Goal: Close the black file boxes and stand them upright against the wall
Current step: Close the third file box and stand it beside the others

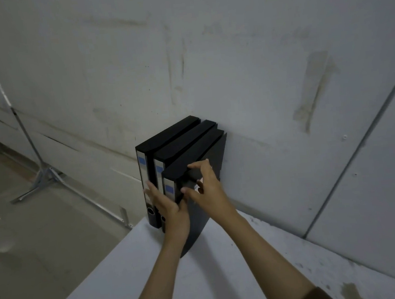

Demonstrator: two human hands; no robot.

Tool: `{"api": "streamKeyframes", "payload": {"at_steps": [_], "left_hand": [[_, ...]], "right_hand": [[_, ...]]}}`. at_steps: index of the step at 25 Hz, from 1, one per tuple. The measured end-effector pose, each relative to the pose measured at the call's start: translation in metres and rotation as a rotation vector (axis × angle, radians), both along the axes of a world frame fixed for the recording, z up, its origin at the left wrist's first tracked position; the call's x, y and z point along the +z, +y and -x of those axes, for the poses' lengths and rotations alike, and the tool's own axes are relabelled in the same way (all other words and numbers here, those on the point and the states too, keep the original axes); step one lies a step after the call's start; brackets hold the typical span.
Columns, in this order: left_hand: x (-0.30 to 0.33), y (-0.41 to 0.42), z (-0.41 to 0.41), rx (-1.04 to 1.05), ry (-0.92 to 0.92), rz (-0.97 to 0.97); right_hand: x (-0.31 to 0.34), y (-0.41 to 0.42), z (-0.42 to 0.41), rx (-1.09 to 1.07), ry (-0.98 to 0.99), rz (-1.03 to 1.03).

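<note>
Three black file boxes stand upright side by side on the white table (205,282), their backs against the grey wall (231,60). The left box (165,135) and middle box (183,142) show grey spines with blue labels. The right box (192,154) has its side flap slightly ajar toward the wall. My left hand (171,213) lies flat against the spines of the boxes, fingers spread. My right hand (206,187) presses on the right box's side flap, thumb at its front edge and fingers on the top corner.
A metal tripod stand (40,175) rises from the shiny floor at the left, one leg running toward the table's corner. The table's left edge drops off just beside the left box. A wall panel seam (353,157) runs diagonally at the right.
</note>
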State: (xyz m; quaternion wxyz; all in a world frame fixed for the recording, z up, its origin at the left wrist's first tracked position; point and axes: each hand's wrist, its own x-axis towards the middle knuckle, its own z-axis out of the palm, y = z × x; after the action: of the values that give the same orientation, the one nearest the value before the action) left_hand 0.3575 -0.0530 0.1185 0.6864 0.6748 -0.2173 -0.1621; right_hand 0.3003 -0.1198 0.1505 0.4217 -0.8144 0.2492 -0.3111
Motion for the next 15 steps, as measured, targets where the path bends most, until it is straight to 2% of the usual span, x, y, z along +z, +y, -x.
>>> {"api": "streamKeyframes", "payload": {"at_steps": [7, 12, 15], "left_hand": [[-0.004, -0.031, -0.003, -0.003, 0.115, -0.182], [-0.014, -0.026, -0.003, -0.073, 0.139, -0.116], [-0.006, -0.02, 0.001, -0.036, 0.158, -0.084]], "right_hand": [[0.0, -0.028, -0.013, -0.017, -0.021, 0.003], [0.0, -0.036, -0.012, 0.006, 0.011, 0.01], [0.002, -0.028, -0.003, 0.067, 0.089, -0.043]]}}
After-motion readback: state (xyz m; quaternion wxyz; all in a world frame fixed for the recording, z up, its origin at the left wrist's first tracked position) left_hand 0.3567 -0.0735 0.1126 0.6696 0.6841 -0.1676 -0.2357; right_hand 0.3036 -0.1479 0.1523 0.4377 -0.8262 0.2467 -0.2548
